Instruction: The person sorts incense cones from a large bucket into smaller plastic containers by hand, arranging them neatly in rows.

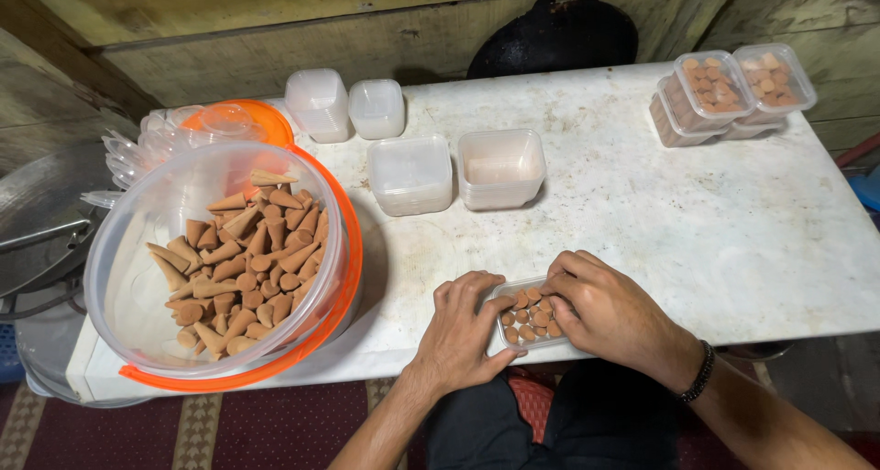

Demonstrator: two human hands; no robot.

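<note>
Worn white surface (697, 223) stands against a plank wall. From the head view, a small clear box (532, 316) of brown cones lies at the near edge. The left hand (463, 328) steadies the box's left side, fingers spread; the right hand (610, 314) curls its fingers over the box's right end. Left of the box sits a big clear tub (128, 278) of cones; beyond it, empty boxes (458, 169).

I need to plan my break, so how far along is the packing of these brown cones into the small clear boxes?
Done: a few lidded clear plastic boxes of cones sit stacked at the table's far right. In hand: the left hand and right hand hold a small clear box packed with brown cones. Left: empty clear boxes wait, and the big orange-rimmed tub holds many loose cones.
</note>
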